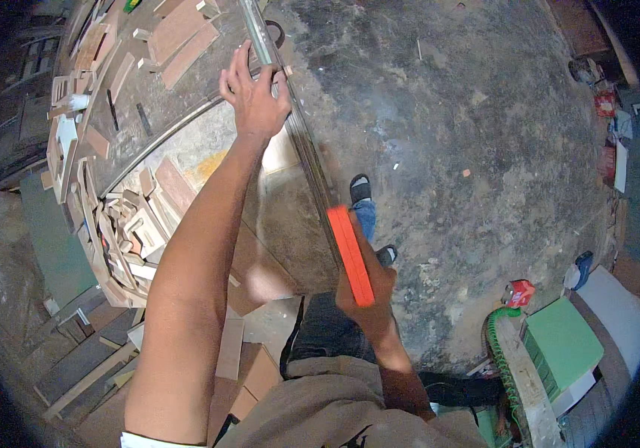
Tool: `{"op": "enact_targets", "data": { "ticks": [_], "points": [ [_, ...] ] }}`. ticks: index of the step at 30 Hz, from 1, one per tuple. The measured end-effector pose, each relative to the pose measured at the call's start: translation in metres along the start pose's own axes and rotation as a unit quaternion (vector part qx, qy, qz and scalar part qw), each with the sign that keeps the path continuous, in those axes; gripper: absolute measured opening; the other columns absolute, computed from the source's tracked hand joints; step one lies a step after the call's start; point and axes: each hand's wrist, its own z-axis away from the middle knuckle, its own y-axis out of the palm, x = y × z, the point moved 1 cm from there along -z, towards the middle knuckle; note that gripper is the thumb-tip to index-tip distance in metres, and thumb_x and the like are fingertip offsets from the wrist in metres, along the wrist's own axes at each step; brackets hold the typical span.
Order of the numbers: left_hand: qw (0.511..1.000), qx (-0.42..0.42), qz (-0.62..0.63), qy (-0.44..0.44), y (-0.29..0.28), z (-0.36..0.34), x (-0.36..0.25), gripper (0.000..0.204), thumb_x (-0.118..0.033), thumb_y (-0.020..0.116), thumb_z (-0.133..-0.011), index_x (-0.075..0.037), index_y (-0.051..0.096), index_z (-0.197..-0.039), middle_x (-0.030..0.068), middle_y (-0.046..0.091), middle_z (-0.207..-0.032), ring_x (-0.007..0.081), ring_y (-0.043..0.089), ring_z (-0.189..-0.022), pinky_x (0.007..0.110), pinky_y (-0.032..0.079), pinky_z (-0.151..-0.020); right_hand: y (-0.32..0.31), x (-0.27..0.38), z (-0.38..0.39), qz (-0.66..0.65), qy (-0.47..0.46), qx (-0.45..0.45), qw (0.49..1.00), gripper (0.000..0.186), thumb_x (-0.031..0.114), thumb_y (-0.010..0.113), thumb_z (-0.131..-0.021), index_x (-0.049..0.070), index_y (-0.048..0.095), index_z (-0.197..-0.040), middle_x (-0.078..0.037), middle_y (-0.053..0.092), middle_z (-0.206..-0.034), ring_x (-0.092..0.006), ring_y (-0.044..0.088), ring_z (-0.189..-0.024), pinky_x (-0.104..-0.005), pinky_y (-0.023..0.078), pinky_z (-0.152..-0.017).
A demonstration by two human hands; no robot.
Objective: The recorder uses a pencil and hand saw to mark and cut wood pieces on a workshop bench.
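Well, the right hand point(378, 287) has its grip closed round an orange block point(350, 256), which sits by the near stretch of a long narrow strip point(307, 149). Farther up that strip the left hand point(258, 104) rests with fingers spread; I cannot tell whether its grip pinches anything. Wood offcuts point(161, 215) lie left of the strip, while stained grey floor point(484, 187) stretches to its right, a dark sandal point(361, 187) near the strip's edge.
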Motion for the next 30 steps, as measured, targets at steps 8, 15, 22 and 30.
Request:
{"op": "enact_targets", "data": {
  "ticks": [8,15,22,30],
  "points": [
    [1.000,-0.019,0.001,0.004,0.004,-0.003,-0.003,0.022,-0.026,0.063,-0.092,-0.014,0.072,-0.108,0.0151,0.031,-0.163,0.0360,0.024,-0.153,0.059,0.010,-0.121,0.028,-0.013,-0.046,0.006,-0.066,-0.033,0.997,0.063,0.003,0.062,-0.086,0.000,0.051,-0.148,-0.020,0.065,-0.137,-0.0316,0.075,-0.091,-0.0370,0.057,-0.071],
    [1.000,-0.018,-0.002,0.002,0.002,-0.001,-0.002,0.020,-0.027,0.064,-0.092,-0.014,0.072,-0.105,0.0158,0.034,-0.162,0.0368,0.026,-0.152,0.059,0.011,-0.121,-0.001,-0.004,0.022,0.055,-0.045,-0.029,0.997,0.070,0.001,0.061,-0.085,0.005,0.045,-0.153,-0.019,0.061,-0.142,-0.0343,0.074,-0.097,-0.0373,0.060,-0.075],
    [0.999,-0.030,-0.004,0.013,0.005,-0.003,-0.003,0.019,-0.025,0.064,-0.092,-0.014,0.072,-0.105,0.0159,0.034,-0.162,0.0369,0.027,-0.152,0.060,0.011,-0.121,0.030,-0.017,-0.057,0.030,-0.050,-0.009,0.998,0.088,0.001,0.065,-0.079,0.012,0.034,-0.161,-0.019,0.059,-0.145,-0.0371,0.074,-0.089,-0.0432,0.060,-0.074],
    [1.000,-0.019,-0.017,0.005,0.001,0.001,0.001,0.020,-0.025,0.064,-0.091,-0.014,0.073,-0.106,0.0167,0.035,-0.161,0.0374,0.027,-0.151,0.060,0.012,-0.120,0.000,-0.003,0.019,0.018,-0.025,-0.018,0.999,0.073,0.001,0.062,-0.084,0.009,0.043,-0.155,-0.018,0.062,-0.141,-0.0368,0.073,-0.087,-0.0404,0.057,-0.072]
  ]
}}
